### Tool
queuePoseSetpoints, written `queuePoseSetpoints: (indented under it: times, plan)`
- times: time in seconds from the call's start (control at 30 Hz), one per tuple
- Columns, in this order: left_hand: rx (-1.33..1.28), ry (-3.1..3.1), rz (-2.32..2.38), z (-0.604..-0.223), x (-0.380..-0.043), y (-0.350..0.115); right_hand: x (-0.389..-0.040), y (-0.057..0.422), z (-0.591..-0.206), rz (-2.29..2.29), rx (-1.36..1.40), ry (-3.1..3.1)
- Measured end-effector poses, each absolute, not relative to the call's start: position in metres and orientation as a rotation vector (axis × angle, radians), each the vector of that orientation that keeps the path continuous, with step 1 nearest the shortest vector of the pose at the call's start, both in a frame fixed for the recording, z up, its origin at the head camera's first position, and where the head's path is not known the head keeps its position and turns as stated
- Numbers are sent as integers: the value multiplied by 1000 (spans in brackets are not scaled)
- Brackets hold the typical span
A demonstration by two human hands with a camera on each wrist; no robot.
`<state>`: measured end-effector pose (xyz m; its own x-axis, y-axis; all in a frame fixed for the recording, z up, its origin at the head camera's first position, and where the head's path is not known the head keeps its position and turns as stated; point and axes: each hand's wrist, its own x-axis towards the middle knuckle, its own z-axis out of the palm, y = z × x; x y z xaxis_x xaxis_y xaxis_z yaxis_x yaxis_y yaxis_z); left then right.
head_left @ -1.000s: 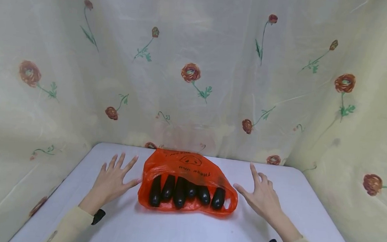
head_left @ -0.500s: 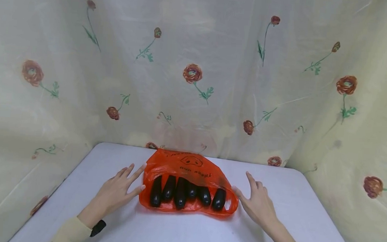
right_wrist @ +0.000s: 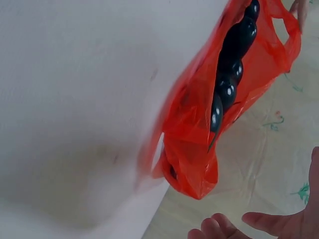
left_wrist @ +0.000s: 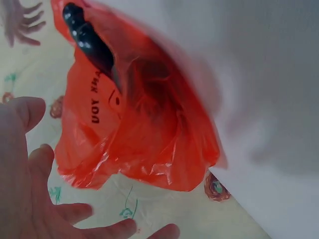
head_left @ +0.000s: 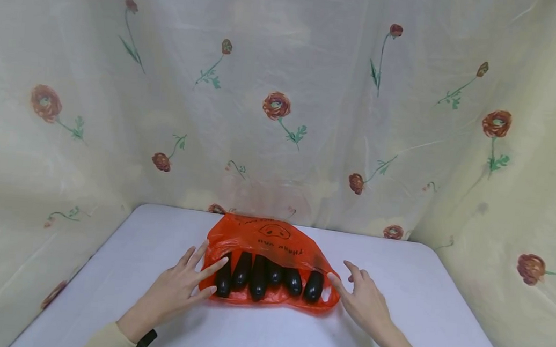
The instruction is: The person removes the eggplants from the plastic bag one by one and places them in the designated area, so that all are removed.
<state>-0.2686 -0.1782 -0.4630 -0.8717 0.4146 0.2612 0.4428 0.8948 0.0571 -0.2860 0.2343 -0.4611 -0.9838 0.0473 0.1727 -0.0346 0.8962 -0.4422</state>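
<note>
Eggplants [head_left: 258, 282] pt. hidden w/in bag [head_left: 237, 234], sleeves [head_left: 110, 340] cut off.

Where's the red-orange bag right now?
In the head view, the red-orange bag lies near the middle of the white table's far edge, between the left hand and right hand.

Red-orange thin plastic bag [head_left: 254, 241], lower centre of head view: inverted black print [head_left: 280, 247] "THANK YOU"; snout-like mark [head_left: 275, 231] above; topmost lettering [head_left: 258, 221] unclear.
</note>
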Motion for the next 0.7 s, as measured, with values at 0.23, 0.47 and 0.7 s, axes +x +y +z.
queuePoseSetpoints:
  times: [0.23, 0.47, 0.7]
  plan:
    - [-645, -2779, -48, -472, -276, -167, -281, 228, -464, 686, -2, -2878]
    - [-561, -2777, -35, -474, -282, -160, -280, 223, -468, 684, 28, -2873]
    - [-452, -2818, -107, -473, -290, -154, -277, 216, -468, 698, 58, -2886]
